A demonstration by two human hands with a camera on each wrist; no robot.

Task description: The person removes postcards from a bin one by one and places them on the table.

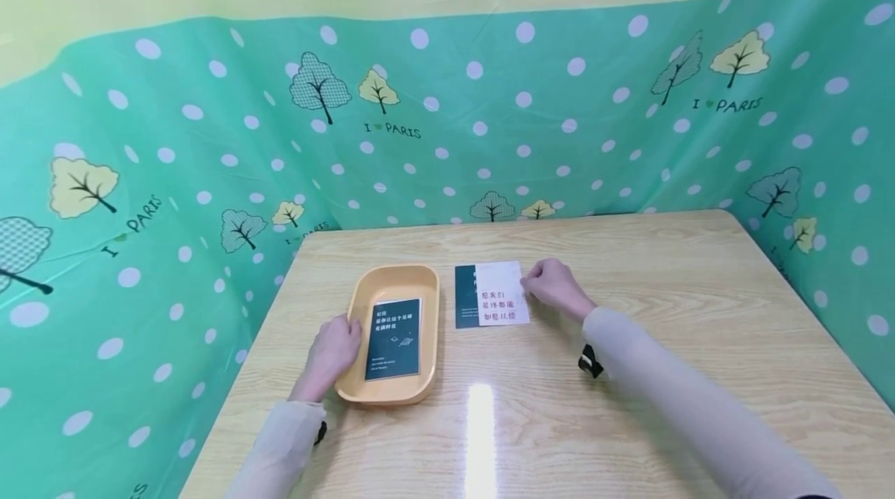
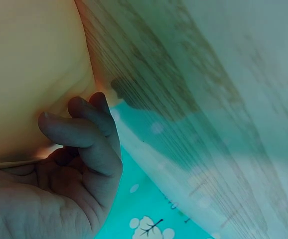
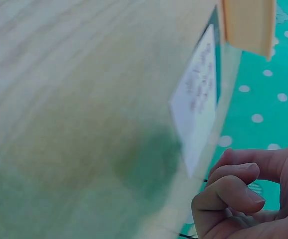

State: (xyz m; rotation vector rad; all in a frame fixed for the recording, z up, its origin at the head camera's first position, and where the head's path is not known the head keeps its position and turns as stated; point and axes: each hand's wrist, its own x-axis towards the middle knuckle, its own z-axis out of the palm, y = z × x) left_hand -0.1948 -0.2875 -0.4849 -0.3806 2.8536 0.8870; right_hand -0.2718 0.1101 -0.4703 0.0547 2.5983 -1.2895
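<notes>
A peach-coloured tray (image 1: 428, 343) stands on the left of the table with a dark green printed card (image 1: 391, 355) in it, a pale edge showing beneath. At the tray's left rim is my left hand (image 1: 334, 347), thumb over the rim and fingers bent along the outer wall, gripping it. Right of the tray lies a white card (image 1: 503, 293) with red characters, partly covering another dark green card (image 1: 465, 305). My right hand (image 1: 555, 285) is at the white card's right edge, fingers bent; whether it pinches the card cannot be told. The right wrist view shows the bent fingers (image 3: 228, 194) beside that card.
The wood-grain table (image 1: 664, 281) carries a bright light reflection (image 1: 480, 437) near its front. A green polka-dot curtain (image 1: 489, 118) with trees and lettering surrounds the table's back and sides.
</notes>
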